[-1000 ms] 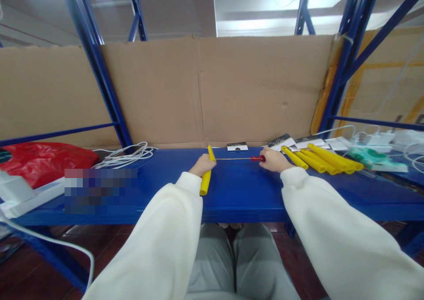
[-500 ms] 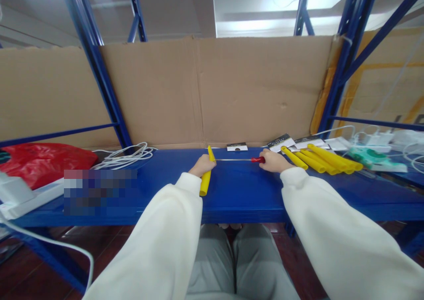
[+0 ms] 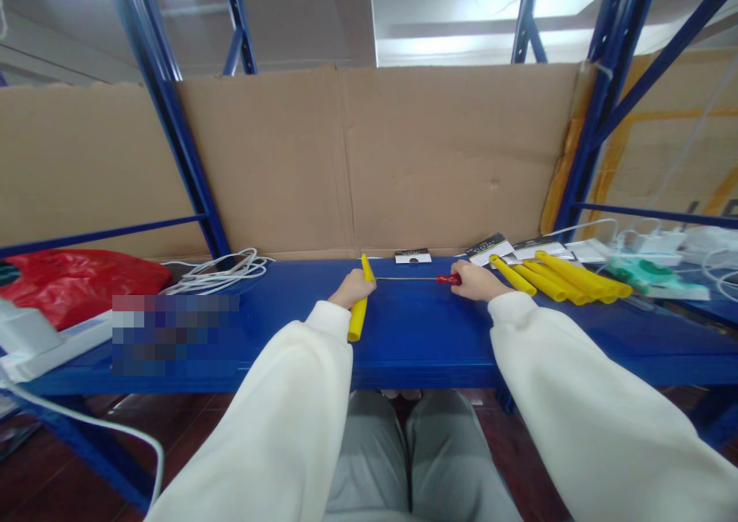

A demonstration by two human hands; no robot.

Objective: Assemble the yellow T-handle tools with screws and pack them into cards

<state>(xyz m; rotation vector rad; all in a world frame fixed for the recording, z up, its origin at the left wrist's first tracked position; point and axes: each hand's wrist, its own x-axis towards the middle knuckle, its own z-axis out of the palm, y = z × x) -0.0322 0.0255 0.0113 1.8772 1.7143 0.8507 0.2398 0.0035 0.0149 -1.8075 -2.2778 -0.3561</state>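
Observation:
My left hand [image 3: 353,288] is closed around the middle of a yellow tube [image 3: 357,319], which slants above the blue table [image 3: 300,307]. My right hand [image 3: 477,280] is wrapped round the red handle of a screwdriver [image 3: 447,279]. Its long thin shaft runs level to the left, and the tip meets the yellow tube beside my left fingers. Whether the tip sits in a hole or only touches the tube is too small to tell. Several more yellow tubes [image 3: 570,277] lie in a row to the right of my right hand.
Black-and-white cards [image 3: 489,249] lie behind the tubes, and a small one [image 3: 413,256] rests by the cardboard wall [image 3: 403,161]. On the left are a coiled white cable [image 3: 222,272], a red plastic bag [image 3: 86,276] and a white power strip [image 3: 63,349]. Blue posts [image 3: 167,114] flank the table.

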